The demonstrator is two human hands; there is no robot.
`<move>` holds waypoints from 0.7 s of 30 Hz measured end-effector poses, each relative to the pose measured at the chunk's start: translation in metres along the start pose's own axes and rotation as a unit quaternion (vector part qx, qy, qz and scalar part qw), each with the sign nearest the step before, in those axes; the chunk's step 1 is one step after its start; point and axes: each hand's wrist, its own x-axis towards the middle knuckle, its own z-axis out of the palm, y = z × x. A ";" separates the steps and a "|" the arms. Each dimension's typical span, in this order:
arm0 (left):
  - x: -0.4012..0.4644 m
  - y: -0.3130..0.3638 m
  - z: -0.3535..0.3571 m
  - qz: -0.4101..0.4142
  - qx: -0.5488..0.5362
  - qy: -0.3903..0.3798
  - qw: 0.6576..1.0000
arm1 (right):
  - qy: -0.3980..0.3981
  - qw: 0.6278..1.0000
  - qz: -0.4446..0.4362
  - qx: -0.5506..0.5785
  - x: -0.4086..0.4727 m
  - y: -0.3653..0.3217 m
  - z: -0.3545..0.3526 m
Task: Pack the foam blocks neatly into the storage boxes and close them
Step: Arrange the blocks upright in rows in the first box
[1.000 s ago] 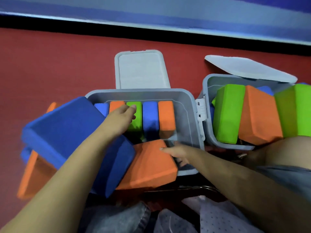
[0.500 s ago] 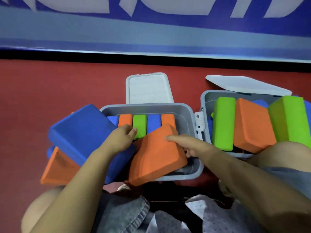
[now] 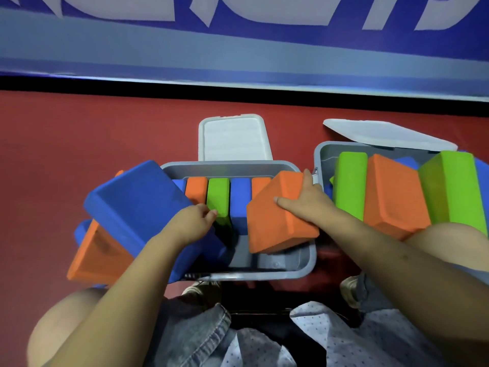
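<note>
A big blue block (image 3: 137, 205) overhangs the box's (image 3: 308, 263) left rim.

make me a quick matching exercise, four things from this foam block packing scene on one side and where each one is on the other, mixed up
Things:
1. right hand
2. left hand
3. near storage box's lid
4. big blue block

Places:
A. flat on the red floor behind its box
B. on the tilted orange block
C. leaning over the near storage box's left rim
D. at the upright green block

Pairs: 1-B, 2-D, 3-A, 4-C
</note>
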 end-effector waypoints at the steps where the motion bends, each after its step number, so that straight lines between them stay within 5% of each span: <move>1: 0.001 0.001 0.000 -0.006 0.001 0.002 1.000 | -0.012 1.000 -0.005 -0.011 0.000 -0.001 0.000; 21: 0.014 0.007 -0.001 -0.032 0.036 0.002 0.999 | -0.100 0.986 -0.033 -0.129 0.013 -0.019 0.003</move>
